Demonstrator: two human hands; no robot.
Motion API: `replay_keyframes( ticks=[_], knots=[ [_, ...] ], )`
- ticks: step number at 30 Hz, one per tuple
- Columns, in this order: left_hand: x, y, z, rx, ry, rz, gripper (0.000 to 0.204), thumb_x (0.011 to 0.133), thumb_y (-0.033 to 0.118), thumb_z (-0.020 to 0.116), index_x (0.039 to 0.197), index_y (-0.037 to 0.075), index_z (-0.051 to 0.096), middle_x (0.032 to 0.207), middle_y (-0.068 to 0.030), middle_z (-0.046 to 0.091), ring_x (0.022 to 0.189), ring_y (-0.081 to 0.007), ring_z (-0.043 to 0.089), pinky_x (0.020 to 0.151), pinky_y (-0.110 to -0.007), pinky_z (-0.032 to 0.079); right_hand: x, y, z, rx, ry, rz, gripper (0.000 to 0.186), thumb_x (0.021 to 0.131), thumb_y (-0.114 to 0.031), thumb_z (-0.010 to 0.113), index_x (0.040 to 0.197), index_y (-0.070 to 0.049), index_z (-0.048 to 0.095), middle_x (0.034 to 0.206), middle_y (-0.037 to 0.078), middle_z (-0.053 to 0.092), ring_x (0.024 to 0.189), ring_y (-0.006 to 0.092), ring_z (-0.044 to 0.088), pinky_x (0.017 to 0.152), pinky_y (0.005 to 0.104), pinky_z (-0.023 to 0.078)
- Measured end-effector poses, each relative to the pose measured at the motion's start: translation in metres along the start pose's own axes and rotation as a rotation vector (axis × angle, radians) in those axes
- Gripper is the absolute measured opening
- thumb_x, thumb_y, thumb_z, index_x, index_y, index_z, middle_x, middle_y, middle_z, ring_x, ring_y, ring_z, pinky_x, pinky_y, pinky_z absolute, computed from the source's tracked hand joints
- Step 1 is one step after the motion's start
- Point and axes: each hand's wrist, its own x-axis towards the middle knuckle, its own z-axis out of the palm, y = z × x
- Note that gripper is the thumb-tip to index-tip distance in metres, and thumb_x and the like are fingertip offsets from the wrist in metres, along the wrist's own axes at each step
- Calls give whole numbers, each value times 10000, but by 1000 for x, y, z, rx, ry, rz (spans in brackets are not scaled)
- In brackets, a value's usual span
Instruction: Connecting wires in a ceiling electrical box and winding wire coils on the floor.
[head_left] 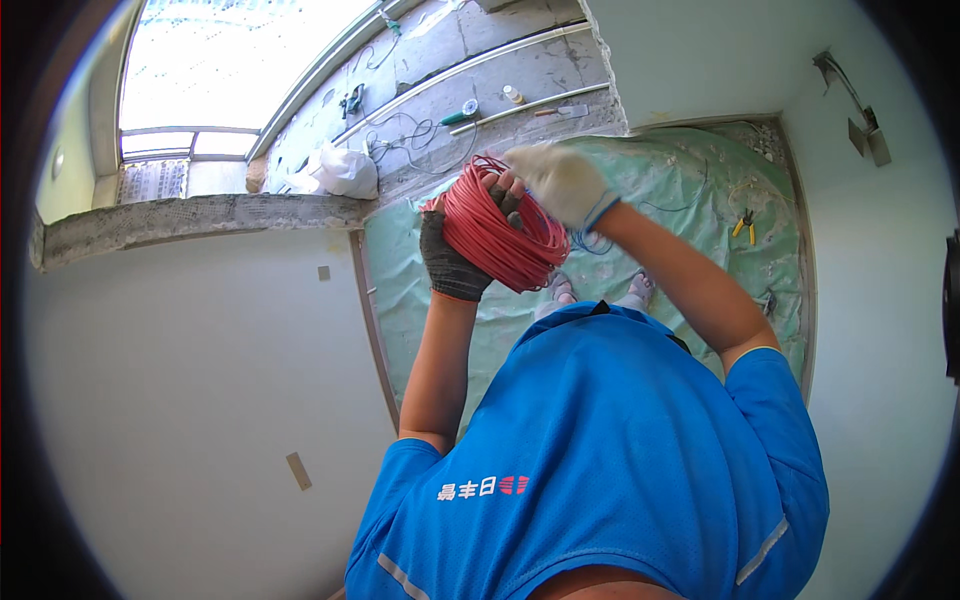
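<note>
A thick coil of red wire [505, 245] is held up in front of me by my left hand [450, 260], in a dark fingerless glove, with fingertips curled through the coil's middle. My right hand [560, 185], in a pale work glove, is closed at the coil's upper right edge; what its fingers grip is too hidden to make out. Behind the coil, some blue wire [590, 242] lies on the green floor sheet [700, 190] near my feet. Yellow-handled pliers [744, 224] lie on that sheet to the right.
At upper left, a concrete ledge [200, 215] borders a bright window [190, 70]. Beyond the sheet, a concrete strip holds a white bag [345, 172], a green power tool [460, 113], cords, pale pipes [470, 63] and a small bottle [513, 94]. Pale walls [180, 380] flank me.
</note>
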Motion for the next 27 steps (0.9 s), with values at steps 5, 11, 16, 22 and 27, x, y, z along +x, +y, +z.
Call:
replay_keyframes(
  ticks=[5, 11, 16, 22, 27],
  knots=[
    [5, -12, 17, 48, 35, 84, 759, 928, 512, 490, 1430, -44, 375, 1449, -231, 449, 1319, -368, 458, 1132, -493, 341, -40, -16, 20, -180, 91, -100, 378, 933, -121, 553, 1308, -84, 580, 1235, 171, 600, 983, 292, 659, 847, 365, 534],
    [15, -3, 16, -218, -108, 137, 528, 867, 378, 583, 1238, 9, 511, 1142, -113, 590, 1113, -290, 554, 1084, -449, 373, -72, -30, 25, 139, 113, -55, 793, 777, -287, 757, 1437, -39, 393, 1311, 202, 537, 1242, 360, 506, 1056, 410, 403],
    [20, -2, 25, -171, -68, 227, 516, 830, 336, 631, 1196, 4, 485, 1036, -87, 560, 1024, -252, 556, 1050, -431, 389, -63, -20, 43, -191, 374, -292, 949, 631, -239, 850, 1419, -54, 355, 1319, 178, 495, 1226, 392, 482, 1048, 492, 386],
    [0, -5, 41, -139, -26, 298, 489, 843, 310, 631, 1190, -1, 483, 1026, -88, 573, 1027, -250, 563, 1032, -419, 405, -48, -27, 38, -227, 651, -409, 671, 664, -121, 777, 1270, -72, 494, 1142, 129, 571, 1084, 348, 552, 938, 507, 434],
    [-22, -8, 53, -52, -63, 261, 469, 918, 379, 514, 1228, 26, 509, 1156, -125, 612, 1158, -287, 528, 1090, -487, 368, -50, -28, 20, -208, 398, -468, 677, 659, -135, 788, 1274, -90, 509, 1051, 89, 621, 1018, 330, 588, 947, 496, 451]
  ],
)
